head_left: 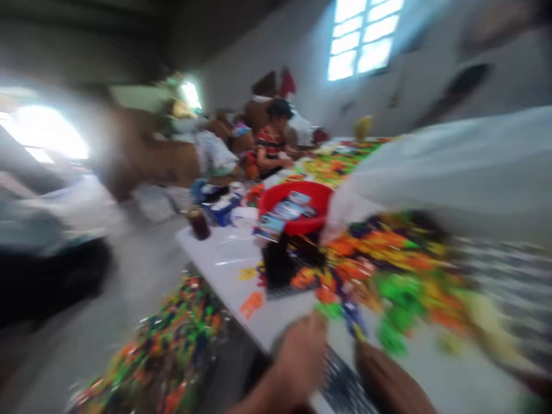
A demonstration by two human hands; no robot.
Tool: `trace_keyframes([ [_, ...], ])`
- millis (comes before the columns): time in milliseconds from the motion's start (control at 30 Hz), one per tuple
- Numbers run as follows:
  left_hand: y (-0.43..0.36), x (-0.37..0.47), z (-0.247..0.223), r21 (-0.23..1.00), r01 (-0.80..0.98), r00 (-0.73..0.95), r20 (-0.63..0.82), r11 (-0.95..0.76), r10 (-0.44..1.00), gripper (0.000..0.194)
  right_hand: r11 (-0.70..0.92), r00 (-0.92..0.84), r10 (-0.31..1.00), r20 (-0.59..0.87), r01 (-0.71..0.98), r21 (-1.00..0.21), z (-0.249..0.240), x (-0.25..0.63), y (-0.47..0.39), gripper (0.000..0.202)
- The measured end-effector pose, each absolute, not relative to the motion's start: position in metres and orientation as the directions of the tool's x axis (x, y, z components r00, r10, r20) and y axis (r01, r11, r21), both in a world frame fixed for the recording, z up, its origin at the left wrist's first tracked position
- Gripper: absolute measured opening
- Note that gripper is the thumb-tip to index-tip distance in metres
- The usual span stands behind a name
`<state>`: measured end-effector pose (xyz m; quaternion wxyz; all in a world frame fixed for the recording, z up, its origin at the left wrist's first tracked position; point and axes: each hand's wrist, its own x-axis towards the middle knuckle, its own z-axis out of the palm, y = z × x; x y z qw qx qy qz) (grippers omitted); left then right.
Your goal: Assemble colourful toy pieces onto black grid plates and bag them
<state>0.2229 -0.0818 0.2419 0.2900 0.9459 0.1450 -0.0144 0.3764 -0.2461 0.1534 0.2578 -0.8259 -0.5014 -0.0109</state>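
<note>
from this side of the room i'm watching two hands working low over the white table [228, 244]. the left hand [303, 353] is curling its fingers inward beside a green piece [330, 310]; blur is hiding whether they're gripping anything, so i can't tell. the right hand [386, 374] is pointing its fingertips at a yellow piece [359, 332], seeming to touch it, though i can't tell if they're pinching it. a dark patterned strip [342, 382] is lying between the hands. the heap of coloured pieces [383, 247] is spreading just beyond the right hand, probably so everything is staying within short reach. a black tray [280, 267] is sitting ahead of the left hand, perhaps for keeping a few pieces apart. behind it a red basin [323, 198] is holding printed cards [287, 208], its raised sides likely stopping them from scattering. farther along, a co-worker [271, 144] is sitting at the table.
</note>
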Motion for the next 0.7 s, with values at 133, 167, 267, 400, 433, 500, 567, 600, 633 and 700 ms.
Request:
trace_keyframes([
  [133, -0.077, 0.239, 0.239, 0.445, 0.275, 0.930, 0.104, -0.852, 0.354, 0.049, -0.624, 0.653, 0.757, -0.010, 0.719, -0.307, 0.173, 0.361, -0.241, 0.033],
  [167, -0.074, 0.242, 0.238, 0.435, 0.283, 0.907, 0.168, -0.855, 0.386, 0.049, -0.699, 0.715, 0.696, -0.060, 0.657, -0.281, 0.175, 0.364, -0.232, 0.033],
  [267, -0.073, 0.246, 0.235, 0.404, 0.332, 0.886, 0.177, -0.852, 0.429, 0.045, -0.803, 0.801, 0.580, -0.151, 0.529, -0.275, 0.181, 0.372, -0.215, 0.034],
  [400, -0.077, 0.254, 0.234, 0.395, 0.374, 0.893, 0.092, -0.839, 0.441, 0.044, -0.709, 0.805, 0.576, -0.144, 0.403, -0.579, 0.201, 0.366, -0.217, 0.026],
  [433, -0.078, 0.258, 0.235, 0.403, 0.377, 0.891, 0.089, -0.834, 0.446, 0.044, -0.616, 0.799, 0.591, -0.111, 0.358, -0.702, 0.205, 0.362, -0.219, 0.026],
  [500, -0.078, 0.266, 0.236, 0.427, 0.378, 0.888, 0.085, -0.821, 0.453, 0.044, -0.398, 0.800, 0.599, -0.039, 0.256, -0.881, 0.210, 0.351, -0.221, 0.027],
  [567, -0.078, 0.272, 0.238, 0.458, 0.360, 0.888, 0.098, -0.813, 0.449, 0.044, -0.297, 0.804, 0.593, -0.040, 0.172, -0.939, 0.208, 0.338, -0.219, 0.021],
  [600, -0.077, 0.273, 0.239, 0.472, 0.343, 0.891, 0.111, -0.812, 0.440, 0.044, -0.310, 0.804, 0.588, -0.084, 0.129, -0.942, 0.204, 0.332, -0.216, 0.015],
  [633, -0.077, 0.274, 0.239, 0.482, 0.321, 0.897, 0.122, -0.815, 0.425, 0.043, -0.338, 0.804, 0.578, -0.136, 0.085, -0.937, 0.199, 0.328, -0.212, 0.009],
  [700, -0.075, 0.274, 0.239, 0.499, 0.274, 0.911, 0.138, -0.822, 0.388, 0.041, -0.352, 0.814, 0.548, -0.192, 0.017, -0.936, 0.188, 0.323, -0.204, 0.008],
])
